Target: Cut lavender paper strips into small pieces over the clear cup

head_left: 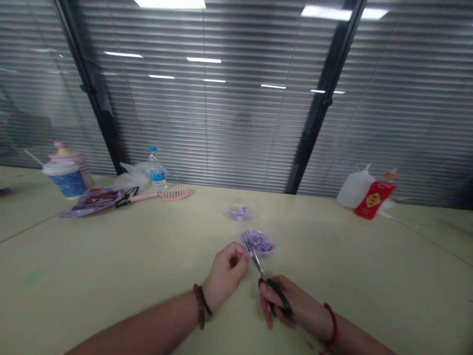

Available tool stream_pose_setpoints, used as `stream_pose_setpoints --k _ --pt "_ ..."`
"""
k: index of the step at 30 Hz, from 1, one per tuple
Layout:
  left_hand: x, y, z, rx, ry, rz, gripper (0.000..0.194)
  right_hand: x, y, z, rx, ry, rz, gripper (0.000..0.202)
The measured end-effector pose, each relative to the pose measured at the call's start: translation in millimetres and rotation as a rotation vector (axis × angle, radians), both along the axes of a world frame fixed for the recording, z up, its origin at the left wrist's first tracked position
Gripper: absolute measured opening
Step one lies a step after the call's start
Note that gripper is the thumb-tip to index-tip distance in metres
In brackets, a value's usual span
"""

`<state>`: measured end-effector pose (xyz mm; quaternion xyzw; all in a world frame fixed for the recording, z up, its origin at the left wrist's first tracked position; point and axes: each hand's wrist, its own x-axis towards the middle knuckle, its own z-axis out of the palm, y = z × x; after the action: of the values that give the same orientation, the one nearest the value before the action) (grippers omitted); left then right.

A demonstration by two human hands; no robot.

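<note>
My left hand is closed in a pinch on a small purple piece, held beside the scissor blades. Black-handled scissors are in my right hand, its fingers around the handles and the blades pointing up and away, slightly parted. Just beyond the fingertips, a clear bowl holds a heap of small purple pieces, and the blade tips overlap it in view. A second clear bowl with fewer purple bits stands farther back.
At the left are a blue-and-white cup, a purple package, black-framed glasses, a pink hairbrush and a water bottle. A red packet and a white bag are at the right. Blinds line the table's far side.
</note>
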<state>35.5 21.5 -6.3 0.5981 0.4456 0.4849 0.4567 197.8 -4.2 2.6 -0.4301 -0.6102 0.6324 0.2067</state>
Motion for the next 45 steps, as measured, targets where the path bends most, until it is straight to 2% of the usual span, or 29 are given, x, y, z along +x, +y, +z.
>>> stream_pose_setpoints --k 9,14,20,23,28,35,45 --pt "-1.8 3.8 -1.9 -0.086 -0.002 -0.045 0.031 0.5 1.8 -2.4 -0.027 0.068 -0.064 0.059" --pt "-1.6 5.7 -2.8 -0.073 -0.031 -0.038 0.031 0.6 1.7 -2.7 -0.008 0.040 -0.067 0.057" --pt "-0.7 7.1 -1.9 -0.082 -0.077 -0.015 0.027 1.0 3.8 -5.1 -0.018 -0.009 -0.156 0.056" --pt "-0.5 7.6 -4.2 -0.092 -0.141 0.025 0.027 0.6 3.8 -5.6 -0.006 0.029 -0.121 0.060" --pt "1.7 3.2 -6.6 -0.105 -0.196 0.034 0.026 -0.7 0.3 -3.2 0.039 -0.040 -0.033 0.056" --pt "4.6 -3.1 -2.2 -0.102 -0.149 -0.009 0.026 -2.7 0.2 -2.1 0.072 -0.077 -0.020 0.059" --pt "5.7 -0.7 -5.6 -0.102 -0.115 -0.032 0.023 -3.6 -0.2 -0.5 0.042 -0.100 -0.044 0.056"
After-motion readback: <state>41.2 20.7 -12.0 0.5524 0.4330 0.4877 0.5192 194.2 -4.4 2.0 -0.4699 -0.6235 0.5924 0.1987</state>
